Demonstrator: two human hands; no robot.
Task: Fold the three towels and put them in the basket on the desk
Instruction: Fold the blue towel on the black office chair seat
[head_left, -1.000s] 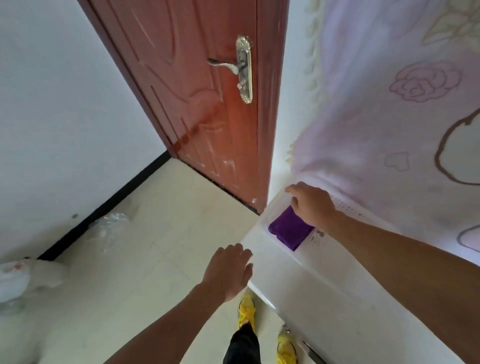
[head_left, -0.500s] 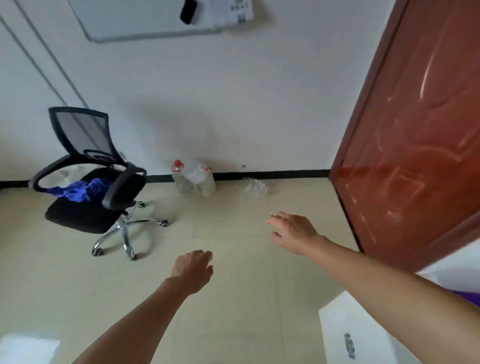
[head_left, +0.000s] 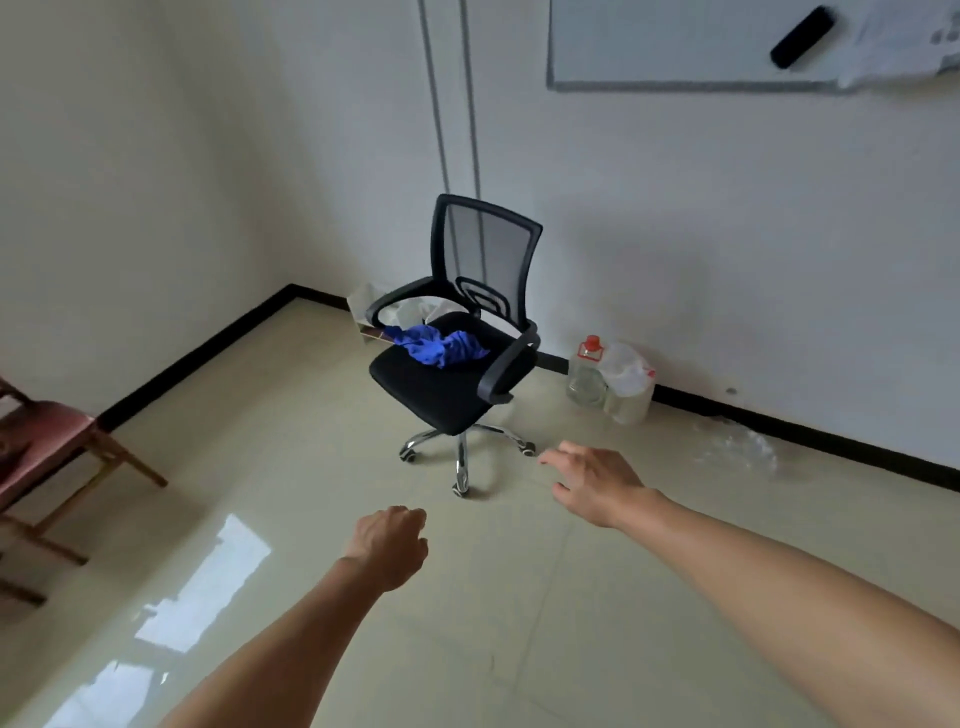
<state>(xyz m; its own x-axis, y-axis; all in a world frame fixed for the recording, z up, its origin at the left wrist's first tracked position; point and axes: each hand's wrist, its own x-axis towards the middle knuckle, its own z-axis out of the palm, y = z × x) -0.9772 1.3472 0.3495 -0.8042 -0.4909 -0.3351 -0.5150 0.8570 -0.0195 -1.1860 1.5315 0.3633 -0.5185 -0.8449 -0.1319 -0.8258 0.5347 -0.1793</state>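
A crumpled blue towel (head_left: 440, 347) lies on the seat of a black mesh office chair (head_left: 457, 358) in the middle of the room. My left hand (head_left: 388, 548) hangs low in front of the chair, fingers loosely curled, holding nothing. My right hand (head_left: 597, 480) reaches forward to the right of the chair's wheeled base, fingers spread and empty. Both hands are well short of the towel. No basket or desk is in view.
Clear plastic jugs (head_left: 613, 382) stand against the wall right of the chair, with crumpled plastic (head_left: 737, 447) further right. A wooden chair with a red seat (head_left: 47, 441) sits at the left edge. A whiteboard (head_left: 691, 47) hangs on the wall. Bare tiled floor lies between me and the office chair.
My view has swung left from the door and the white surface with the purple towel to the office chair. My right hand let go of the purple towel; both hands are now empty.
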